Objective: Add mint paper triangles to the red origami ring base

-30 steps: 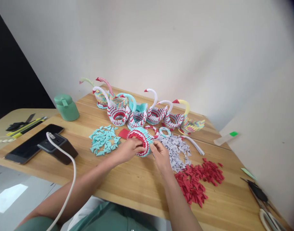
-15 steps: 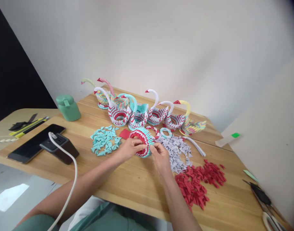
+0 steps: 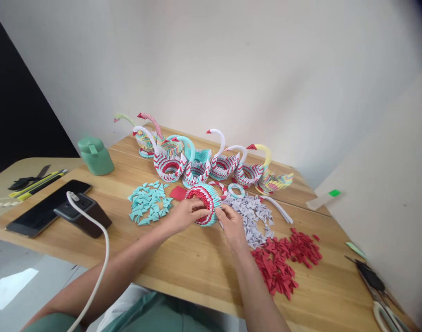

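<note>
A round folded-paper ring [image 3: 204, 196], red and white inside with a teal outer edge, is held tilted above the wooden table. My left hand [image 3: 189, 214] grips its near left rim, with fingers inside the ring. At the ring's right edge, my right hand [image 3: 229, 223] has thumb and fingers closed around the teal points; a small pale piece shows by its fingers. Teal paper triangles [image 3: 149, 203] lie left of the ring. Pale lilac triangles [image 3: 254, 219] lie beside my right hand, and red triangles [image 3: 276, 265] lie nearer on the right.
Several folded-paper swans [image 3: 169, 166] stand along the back. A green container [image 3: 96, 156], a phone [image 3: 48, 207] and a black charging block [image 3: 84, 214] with a white cable [image 3: 103, 235] are at the left. Scissors [image 3: 382, 313] lie at the right edge.
The view has shifted slightly. My right hand's fingers have moved a little at the ring's edge, and a pale piece now shows beside them. My left hand keeps its hold.
</note>
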`<state>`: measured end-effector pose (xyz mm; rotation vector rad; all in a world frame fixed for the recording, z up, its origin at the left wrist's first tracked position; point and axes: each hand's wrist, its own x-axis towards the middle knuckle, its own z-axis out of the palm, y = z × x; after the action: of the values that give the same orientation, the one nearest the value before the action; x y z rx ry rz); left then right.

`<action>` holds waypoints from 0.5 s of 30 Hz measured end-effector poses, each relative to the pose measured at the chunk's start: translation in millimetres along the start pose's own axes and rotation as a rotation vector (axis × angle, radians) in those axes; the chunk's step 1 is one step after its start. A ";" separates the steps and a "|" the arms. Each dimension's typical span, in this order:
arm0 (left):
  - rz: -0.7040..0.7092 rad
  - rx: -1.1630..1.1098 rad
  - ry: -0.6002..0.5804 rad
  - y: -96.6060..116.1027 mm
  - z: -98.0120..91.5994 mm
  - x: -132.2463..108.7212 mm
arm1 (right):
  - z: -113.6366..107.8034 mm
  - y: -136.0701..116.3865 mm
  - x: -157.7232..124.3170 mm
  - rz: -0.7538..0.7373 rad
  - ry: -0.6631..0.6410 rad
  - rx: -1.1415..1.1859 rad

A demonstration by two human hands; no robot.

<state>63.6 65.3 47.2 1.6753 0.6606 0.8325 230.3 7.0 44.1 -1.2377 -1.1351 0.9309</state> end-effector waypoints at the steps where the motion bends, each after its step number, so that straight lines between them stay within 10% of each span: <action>1: -0.024 -0.031 0.001 -1.6 0.3 0.3 | 1.4 0.8 -0.6 0.002 0.007 0.003; 15: -0.131 -0.079 0.151 -12.4 7.4 0.2 | 7.3 5.1 -3.7 -0.016 0.072 -0.030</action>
<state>69.5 64.2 34.1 1.4918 0.8218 0.8847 222.7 5.7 38.3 -1.2747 -1.1044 0.8536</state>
